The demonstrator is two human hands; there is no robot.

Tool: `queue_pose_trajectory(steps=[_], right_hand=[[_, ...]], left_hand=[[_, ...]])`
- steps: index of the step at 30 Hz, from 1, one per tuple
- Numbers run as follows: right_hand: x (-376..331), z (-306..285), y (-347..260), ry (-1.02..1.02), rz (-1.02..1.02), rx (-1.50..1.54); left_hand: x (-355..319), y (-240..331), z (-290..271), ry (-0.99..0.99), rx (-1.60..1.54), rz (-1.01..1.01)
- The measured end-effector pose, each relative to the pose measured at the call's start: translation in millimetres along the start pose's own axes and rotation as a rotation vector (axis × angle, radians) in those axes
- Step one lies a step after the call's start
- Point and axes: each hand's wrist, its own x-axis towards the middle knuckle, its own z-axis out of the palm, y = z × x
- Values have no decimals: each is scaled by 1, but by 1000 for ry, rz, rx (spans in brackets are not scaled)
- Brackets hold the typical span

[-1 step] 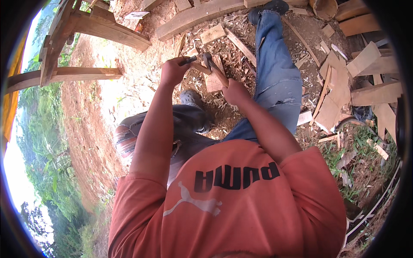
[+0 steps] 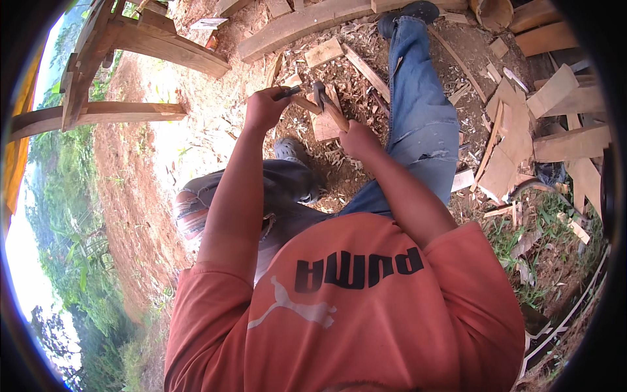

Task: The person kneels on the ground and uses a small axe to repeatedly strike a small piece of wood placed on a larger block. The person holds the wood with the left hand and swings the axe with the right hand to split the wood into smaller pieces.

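Note:
My left hand point(image 2: 264, 109) is closed around a short dark object point(image 2: 287, 93); its exact kind is too small to make out. My right hand point(image 2: 359, 139) grips the wooden handle of a hammer-like tool point(image 2: 336, 117), whose dark metal head points away from me. Between the two hands a small wood piece point(image 2: 305, 104) reaches toward the tool's head. Below them a flat wooden block point(image 2: 324, 128) lies on the ground among shavings, partly covered by the tool. The hands are beyond my knees, close together.
Wood chips and offcuts litter the ground, including a short block point(image 2: 323, 52) and a narrow strip point(image 2: 366, 72). A long curved beam point(image 2: 300, 29) lies beyond. Boards point(image 2: 513, 140) are piled at right; a timber frame point(image 2: 137, 112) stands at left. My jeans-clad leg point(image 2: 421, 124) stretches forward.
The head of the hammer-like tool has shifted very slightly to the right. Both hands keep their grip, almost unmoved.

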Motion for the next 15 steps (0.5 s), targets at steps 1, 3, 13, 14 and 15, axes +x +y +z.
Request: queue_pose_trajectory(steps=[1,3,13,14,15], right_hand=[[5,-1,3,44,-6,2],[3,-16,-9,80,-75,112],[14,10,14,-17,28,-26],[17,7,10,-33,58,-4],[11,-3,-4,1,12,70]], left_hand=[[-1,8,0,-20,-4,-41],[-4,11,-1,12,39,-18],[-4,9,-1,-7,-10,-57],[-2,10,-1,-6,23,-33],[0,-10,4,42,17,53]])
